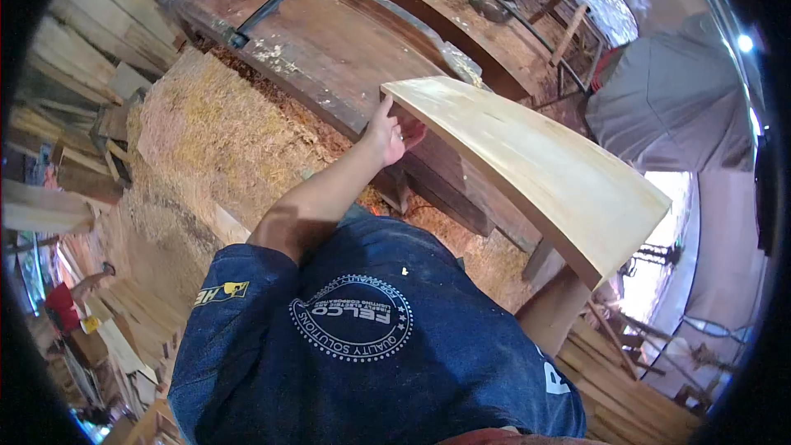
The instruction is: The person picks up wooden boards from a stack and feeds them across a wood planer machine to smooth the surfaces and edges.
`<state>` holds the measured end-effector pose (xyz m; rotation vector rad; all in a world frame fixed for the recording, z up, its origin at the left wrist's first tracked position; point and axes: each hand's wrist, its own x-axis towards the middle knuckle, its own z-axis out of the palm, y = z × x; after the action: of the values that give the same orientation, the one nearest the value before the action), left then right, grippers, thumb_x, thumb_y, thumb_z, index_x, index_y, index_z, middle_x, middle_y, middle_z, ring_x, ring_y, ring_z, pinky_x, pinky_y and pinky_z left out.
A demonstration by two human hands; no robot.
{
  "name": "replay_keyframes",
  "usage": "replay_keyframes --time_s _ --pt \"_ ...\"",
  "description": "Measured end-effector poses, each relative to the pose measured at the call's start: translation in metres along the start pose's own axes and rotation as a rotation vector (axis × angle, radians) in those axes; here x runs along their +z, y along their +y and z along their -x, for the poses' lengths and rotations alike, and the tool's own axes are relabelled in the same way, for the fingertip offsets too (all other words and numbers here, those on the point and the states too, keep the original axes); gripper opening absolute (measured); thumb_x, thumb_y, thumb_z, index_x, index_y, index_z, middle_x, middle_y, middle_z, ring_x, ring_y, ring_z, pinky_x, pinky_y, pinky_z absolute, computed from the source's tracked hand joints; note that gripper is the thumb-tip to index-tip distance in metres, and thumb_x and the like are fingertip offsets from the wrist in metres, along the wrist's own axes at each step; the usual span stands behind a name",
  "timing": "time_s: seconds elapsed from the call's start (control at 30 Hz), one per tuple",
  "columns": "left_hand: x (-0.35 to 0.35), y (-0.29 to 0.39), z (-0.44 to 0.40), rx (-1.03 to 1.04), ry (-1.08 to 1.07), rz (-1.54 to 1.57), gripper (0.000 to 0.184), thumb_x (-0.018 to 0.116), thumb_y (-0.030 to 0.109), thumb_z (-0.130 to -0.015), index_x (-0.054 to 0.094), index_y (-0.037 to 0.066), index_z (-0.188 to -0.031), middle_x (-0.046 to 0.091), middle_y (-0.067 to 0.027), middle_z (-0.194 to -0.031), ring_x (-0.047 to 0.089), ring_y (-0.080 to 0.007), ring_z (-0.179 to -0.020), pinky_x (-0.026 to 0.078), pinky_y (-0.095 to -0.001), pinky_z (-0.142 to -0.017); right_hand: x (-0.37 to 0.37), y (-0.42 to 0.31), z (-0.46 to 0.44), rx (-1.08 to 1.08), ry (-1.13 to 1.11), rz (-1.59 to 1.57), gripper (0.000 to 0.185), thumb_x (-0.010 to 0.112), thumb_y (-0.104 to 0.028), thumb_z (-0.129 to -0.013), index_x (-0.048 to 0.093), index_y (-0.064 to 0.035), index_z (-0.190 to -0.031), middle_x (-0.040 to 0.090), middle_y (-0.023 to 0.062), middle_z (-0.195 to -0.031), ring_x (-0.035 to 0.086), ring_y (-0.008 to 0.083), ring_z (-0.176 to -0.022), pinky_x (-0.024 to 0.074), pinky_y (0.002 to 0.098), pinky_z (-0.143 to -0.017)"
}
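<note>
Cream-yellow, thick, tapering wooden board (pixel 527 165): I have it raised in front of my chest, over the near side of the reddish-brown wooden tabletop (pixel 346 41).
Left hand (pixel 386 136): closed on the board's narrow end, right at the corner, fingers curled at the darker edge and underside.
Right hand: hidden by the board; my right forearm (pixel 550 306) runs up beneath the wide end, but I cannot tell how that hand grips.
Hands apart or together: my arms reach toward opposite ends, so I judge the hands apart.
Narrow end at risk: it could slip off my left fingers, because I have it only by its tip.
Wide end at risk: it could dip or twist, as it looks the heavier part; a weak hold there would let it drop.
Tabletop edge: a sudden dip could knock the board's edge against it and dent the wood, or pinch my left fingers.
Pale loose shavings (pixel 276 56) on the tabletop: they could make a board set there slide or sit unevenly.
Board's direction: narrow end points to the upper left of my view, wide end to the lower right, broad pale face up.
Long axis: a diagonal between those ends, roughly along the tabletop's length.
</note>
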<state>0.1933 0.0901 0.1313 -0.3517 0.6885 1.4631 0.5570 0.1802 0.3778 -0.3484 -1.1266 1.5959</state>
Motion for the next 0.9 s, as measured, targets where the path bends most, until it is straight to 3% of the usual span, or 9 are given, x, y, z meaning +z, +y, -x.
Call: replay_keyframes --time_s 0.13,0.17,0.3,0.4,0.43,0.57,0.7,0.8,0.9 --pt "0.022 -0.017 -0.012 0.057 0.007 -0.148 0.049 0.069 0.032 -0.099 0.050 0.002 -0.134 0.061 -0.0148 -0.127 0.062 -0.0300 -0.116 0.053 -0.0482 -0.101 0.002 -0.053 0.055 0.184 0.355 -0.077 0.050 0.059 -0.030 -0.105 0.052 -0.0005 -0.144 0.063 0.0232 -0.134 0.065 0.0284 -0.119 0.0542 0.0410 -0.101" --pt "0.015 -0.020 -0.023 -0.016 0.014 -0.184 0.046 0.070 0.016 -0.097 0.050 0.003 -0.137 0.060 -0.0143 -0.131 0.059 -0.0296 -0.123 0.048 -0.0486 -0.109 -0.005 -0.063 0.068 0.228 0.447 -0.022 0.050 0.059 -0.031 -0.105 0.052 -0.0004 -0.145 0.062 0.0235 -0.135 0.064 0.0287 -0.121 0.0537 0.0407 -0.102" --pt "0.011 -0.041 -0.017 -0.076 0.026 -0.300 0.043 0.060 0.012 -0.103 0.047 0.001 -0.142 0.060 -0.0174 -0.139 0.059 -0.0293 -0.130 0.048 -0.0471 -0.115 -0.063 -0.083 0.123 0.485 0.608 0.689 0.053 0.067 -0.036 -0.099 0.057 0.0020 -0.135 0.068 0.0133 -0.119 0.067 0.0224 -0.104 0.0545 0.0383 -0.091" --pt "0.008 -0.047 -0.002 -0.132 0.040 -0.202 0.041 0.055 0.012 -0.104 0.047 0.001 -0.143 0.060 -0.0163 -0.140 0.059 -0.0297 -0.130 0.047 -0.0485 -0.115 -0.003 -0.068 0.132 0.293 0.539 0.802 0.063 0.078 -0.031 -0.087 0.056 0.0048 -0.135 0.067 0.0106 -0.117 0.064 0.0202 -0.101 0.0522 0.0353 -0.091" --pt "0.010 -0.049 0.003 -0.128 0.042 -0.165 0.041 0.051 0.019 -0.104 0.048 0.003 -0.142 0.059 -0.0152 -0.140 0.058 -0.0304 -0.130 0.047 -0.0493 -0.114 0.011 -0.073 0.134 0.345 0.643 0.745 0.068 0.084 -0.026 -0.076 0.059 0.0069 -0.130 0.068 0.0113 -0.115 0.065 0.0214 -0.100 0.0511 0.0343 -0.091" --pt "0.000 -0.050 -0.011 -0.064 0.096 0.001 0.060 0.033 0.058 -0.102 0.055 0.015 -0.138 0.061 -0.0071 -0.138 0.058 -0.0315 -0.128 0.047 -0.0514 -0.109 0.027 -0.077 0.143 0.417 0.487 0.996 0.054 0.082 -0.015 -0.074 0.066 0.0069 -0.121 0.071 0.0114 -0.106 0.065 0.0205 -0.098 0.0510 0.0357 -0.089" --pt "0.004 -0.038 -0.012 -0.047 0.155 0.103 0.072 0.033 0.068 -0.099 0.053 0.016 -0.145 0.059 -0.0088 -0.142 0.057 -0.0300 -0.130 0.046 -0.0497 -0.111 0.016 -0.068 0.157 0.422 0.349 0.943 0.055 0.079 -0.004 -0.069 0.070 0.0047 -0.123 0.075 0.0124 -0.111 0.069 0.0190 -0.094 0.0564 0.0318 -0.082" --pt "-0.005 -0.031 -0.016 -0.031 0.079 0.155 0.075 0.036 0.071 -0.096 0.057 0.012 -0.137 0.063 -0.0163 -0.133 0.063 -0.0359 -0.121 0.052 -0.0557 -0.100 0.015 -0.068 0.156 0.453 0.236 0.907 0.055 0.077 -0.002 -0.069 0.071 0.0036 -0.123 0.076 0.0159 -0.116 0.070 0.0173 -0.092 0.0570 0.0305 -0.077" --pt "-0.004 -0.030 -0.019 0.021 0.052 0.231 0.076 0.036 0.071 -0.097 0.050 0.013 -0.145 0.056 -0.0172 -0.141 0.056 -0.0391 -0.129 0.046 -0.0596 -0.108 0.020 -0.066 0.148 0.408 0.131 0.950 0.046 0.081 -0.011 -0.075 0.074 0.0028 -0.119 0.076 0.0171 -0.117 0.070 0.0170 -0.087 0.0564 0.0298 -0.075"
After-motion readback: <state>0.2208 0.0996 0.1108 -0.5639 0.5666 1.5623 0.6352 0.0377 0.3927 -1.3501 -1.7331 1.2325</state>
